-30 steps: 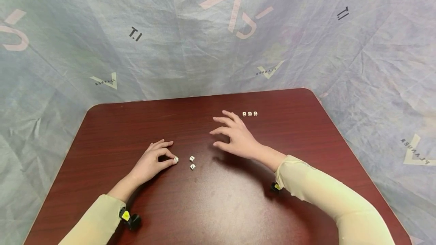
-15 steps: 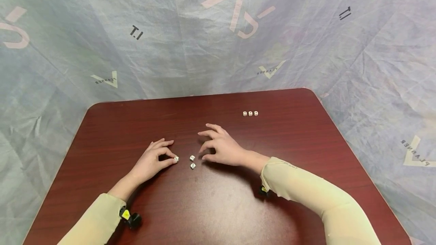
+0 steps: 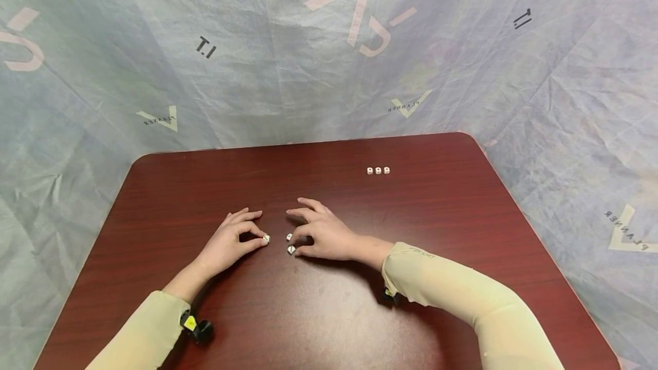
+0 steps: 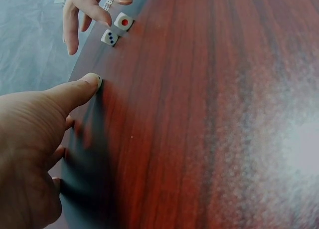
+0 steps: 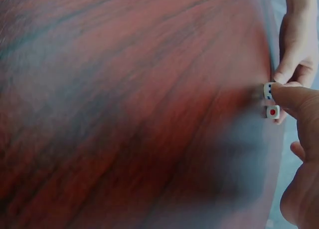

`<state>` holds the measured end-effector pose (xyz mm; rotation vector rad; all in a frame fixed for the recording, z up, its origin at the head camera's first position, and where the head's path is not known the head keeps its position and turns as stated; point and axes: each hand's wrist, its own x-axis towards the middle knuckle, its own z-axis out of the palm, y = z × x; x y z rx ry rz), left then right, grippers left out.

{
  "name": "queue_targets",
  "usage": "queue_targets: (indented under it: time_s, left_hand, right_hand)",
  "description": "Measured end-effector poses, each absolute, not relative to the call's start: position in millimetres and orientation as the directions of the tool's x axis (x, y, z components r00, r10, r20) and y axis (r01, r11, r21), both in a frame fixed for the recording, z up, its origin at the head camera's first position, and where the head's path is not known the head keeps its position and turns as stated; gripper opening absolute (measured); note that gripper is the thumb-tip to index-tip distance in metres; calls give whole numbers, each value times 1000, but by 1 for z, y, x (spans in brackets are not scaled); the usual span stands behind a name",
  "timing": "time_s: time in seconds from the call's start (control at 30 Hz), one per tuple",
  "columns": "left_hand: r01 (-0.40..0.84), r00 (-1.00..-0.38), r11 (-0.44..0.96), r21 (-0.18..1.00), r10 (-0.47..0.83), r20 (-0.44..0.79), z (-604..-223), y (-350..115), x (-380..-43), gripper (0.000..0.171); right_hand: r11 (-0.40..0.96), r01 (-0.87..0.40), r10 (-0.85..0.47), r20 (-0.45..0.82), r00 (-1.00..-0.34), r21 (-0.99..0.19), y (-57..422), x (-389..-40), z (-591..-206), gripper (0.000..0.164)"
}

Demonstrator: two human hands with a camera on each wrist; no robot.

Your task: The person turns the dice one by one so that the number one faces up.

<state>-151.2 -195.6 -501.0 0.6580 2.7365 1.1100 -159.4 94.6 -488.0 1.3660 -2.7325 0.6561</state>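
My left hand (image 3: 226,247) pinches a white die (image 3: 266,239) between thumb and index finger, low over the table. In the left wrist view the thumb covers most of that die (image 4: 99,82). To its right are two more white dice, a farther one (image 3: 289,237) and a nearer one (image 3: 291,250). Around these comes my right hand (image 3: 326,237), thumb and index finger spread, with the index fingertip right by the farther die and the thumb tip by the nearer one. One shows a red dot (image 4: 124,22), the other several blue dots (image 4: 109,38) in the left wrist view.
A row of three white dice (image 3: 378,171) sits toward the back right of the dark red wooden table (image 3: 205,181). Grey printed cloth (image 3: 277,73) hangs behind and at both sides. Each sleeve end carries a small black camera (image 3: 203,332).
My right hand has moved left and nearer, from beside the row of three dice to the two loose dice. My left hand keeps its pinch on the die and stays in place.
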Motion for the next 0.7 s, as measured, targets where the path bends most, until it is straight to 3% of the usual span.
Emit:
queue_targets:
  time_s: [0.7]
  left_hand:
    - [367,-895,639,676,441,70,-503,-196,-152,6]
  right_hand:
    - [576,-746,-733,193,-652,-335,90,-157,-490,11]
